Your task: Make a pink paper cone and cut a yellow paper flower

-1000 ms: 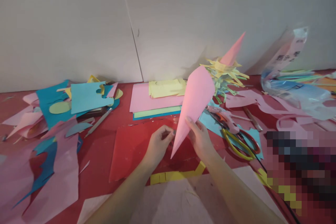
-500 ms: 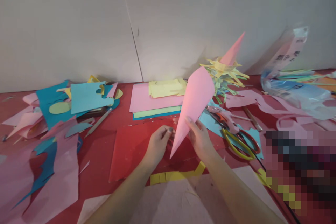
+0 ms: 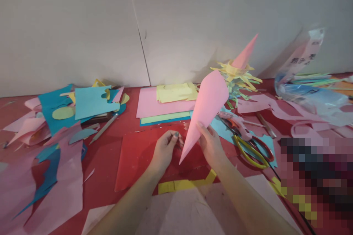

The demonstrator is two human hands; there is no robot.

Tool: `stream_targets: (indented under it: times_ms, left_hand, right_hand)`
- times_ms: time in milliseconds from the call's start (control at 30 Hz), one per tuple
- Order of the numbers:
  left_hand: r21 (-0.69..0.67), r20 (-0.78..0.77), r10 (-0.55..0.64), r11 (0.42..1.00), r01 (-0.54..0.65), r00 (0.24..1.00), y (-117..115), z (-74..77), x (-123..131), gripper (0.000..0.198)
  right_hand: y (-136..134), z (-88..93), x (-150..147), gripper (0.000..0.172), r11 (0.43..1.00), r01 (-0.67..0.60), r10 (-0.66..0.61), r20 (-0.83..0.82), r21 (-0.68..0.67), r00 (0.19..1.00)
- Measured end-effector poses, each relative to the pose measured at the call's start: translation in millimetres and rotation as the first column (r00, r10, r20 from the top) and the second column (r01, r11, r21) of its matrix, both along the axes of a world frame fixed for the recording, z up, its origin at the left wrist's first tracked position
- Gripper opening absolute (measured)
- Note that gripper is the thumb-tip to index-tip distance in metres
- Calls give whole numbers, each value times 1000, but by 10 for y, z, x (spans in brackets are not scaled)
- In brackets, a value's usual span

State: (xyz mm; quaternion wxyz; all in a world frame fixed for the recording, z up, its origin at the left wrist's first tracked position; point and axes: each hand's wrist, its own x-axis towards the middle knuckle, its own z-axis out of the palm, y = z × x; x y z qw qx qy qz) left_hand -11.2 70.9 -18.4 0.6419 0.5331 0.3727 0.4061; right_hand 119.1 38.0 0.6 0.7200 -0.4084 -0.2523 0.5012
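A pink paper cone (image 3: 205,108) is held tilted over the red board (image 3: 138,154), its tip pointing down and towards me. My right hand (image 3: 211,143) grips it from the right side, thumb on the near face and the other fingers behind. Just left of the tip is my left hand (image 3: 165,150), its fingers curled and thumb pressed to them; whether anything small is pinched there is hidden. A strip of yellow paper pieces (image 3: 187,184) lies in front of the board.
Scissors (image 3: 249,150) and a pink glue gun (image 3: 241,127) lie on the right. Behind the cone stands another pink cone with yellow fringe (image 3: 238,68). Stacked coloured sheets (image 3: 147,102) lie at the back, a utility knife (image 3: 104,128) and paper scraps (image 3: 66,180) on the left.
The pink cone has shifted very slightly right. My left hand has drawn a little away from it, leaving a slightly wider gap; my right hand keeps its hold.
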Motion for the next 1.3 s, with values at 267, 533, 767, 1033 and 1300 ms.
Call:
stream_targets:
  times_ms: [267, 533, 767, 1033, 1300]
  left_hand:
    - [-56, 50, -1, 998, 4, 999, 2, 1, 1, 21]
    - [-105, 126, 1, 994, 13, 992, -25, 49, -10, 25]
    - [-79, 66, 16, 997, -11, 998, -18, 63, -11, 21]
    - [-23, 1, 4, 1000, -4, 1000, -12, 75, -6, 18]
    - [-66, 100, 18, 998, -11, 995, -30, 61, -23, 32]
  right_hand:
    - [0, -13, 2, 22, 1000, 12, -12, -7, -27, 1000]
    - [-18, 27, 0, 27, 999, -22, 23, 20, -29, 1000]
    - [-22, 45, -8, 28, 999, -28, 29, 41, -29, 999]
    - [-12, 14, 1, 23, 999, -20, 20, 12, -27, 1000]
    - [-15, -8, 8, 26, 999, -31, 32, 38, -16, 999]
